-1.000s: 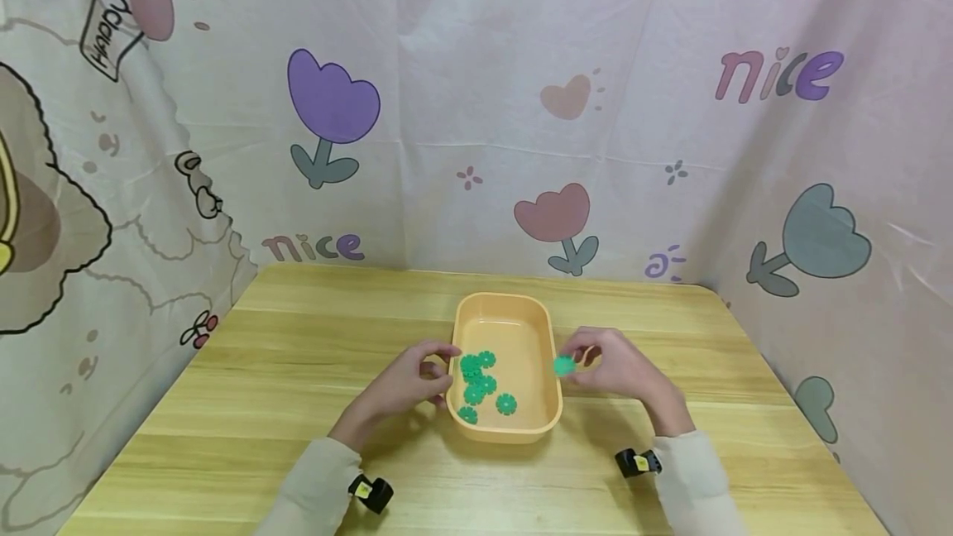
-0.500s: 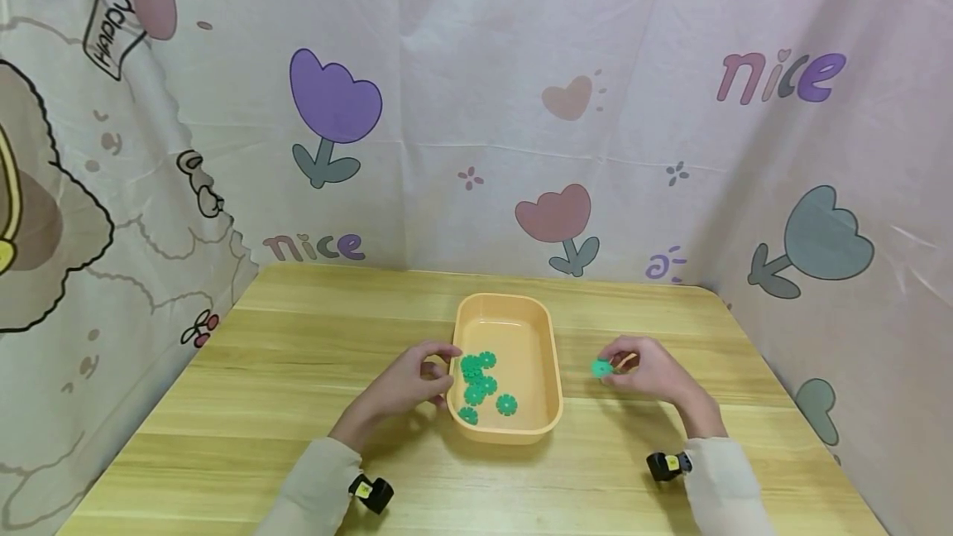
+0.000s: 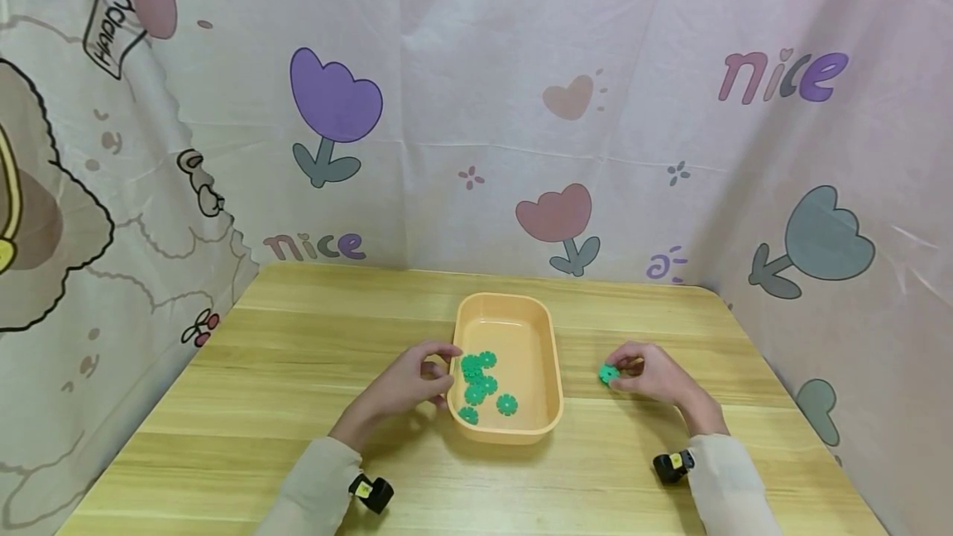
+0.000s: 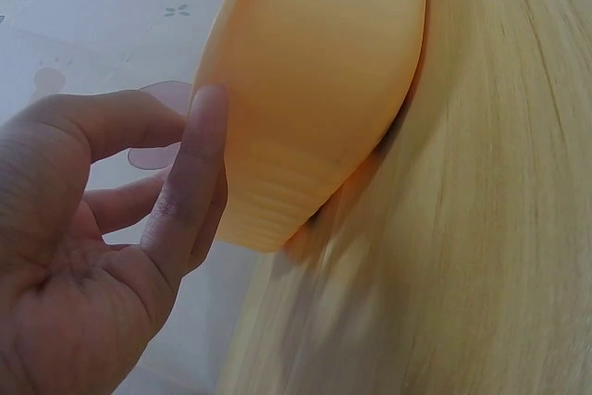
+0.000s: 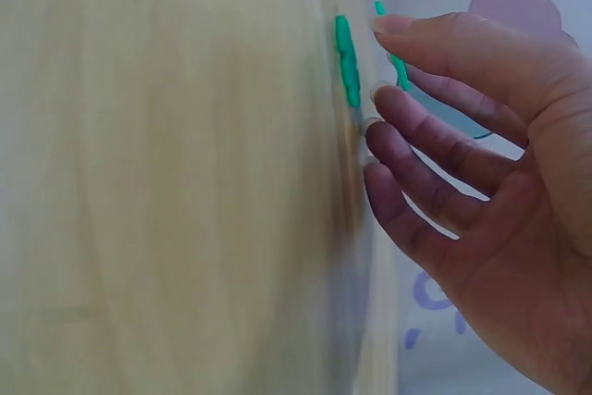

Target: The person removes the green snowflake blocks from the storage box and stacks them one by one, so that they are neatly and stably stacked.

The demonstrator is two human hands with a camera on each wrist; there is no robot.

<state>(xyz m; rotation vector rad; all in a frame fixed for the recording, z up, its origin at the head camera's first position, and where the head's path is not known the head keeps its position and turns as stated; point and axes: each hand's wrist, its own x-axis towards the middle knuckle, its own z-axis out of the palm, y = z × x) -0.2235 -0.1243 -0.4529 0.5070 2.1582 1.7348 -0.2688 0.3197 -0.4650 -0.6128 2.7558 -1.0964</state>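
Observation:
My left hand (image 3: pixel 408 379) grips the left rim of a pale orange plastic tray (image 3: pixel 556 370). Seen from the left wrist, a fingertip (image 4: pixel 205 117) lies against the tray's outer wall (image 4: pixel 314 71). Inside the tray, toward its left side, lie several green notched discs (image 3: pixel 474 394), some overlapping. To the right of the tray, my right hand (image 3: pixel 649 372) pinches a green notched disc (image 3: pixel 608 374) between thumb and fingers, low over the table. The right wrist view shows that disc edge-on behind the fingertips, and a second green strip (image 5: pixel 347 60) apart from them, close to the table surface.
A wooden table (image 3: pixel 320 313) carries the tray near its middle. Behind it and at both sides hangs a printed cloth (image 3: pixel 476 106) with flowers and words. Small black cameras (image 3: pixel 371 493) sit on both wrists.
My right hand has moved from the tray's right rim out to the right with a green disc, then slightly lower. My left hand and the tray have stayed in place.

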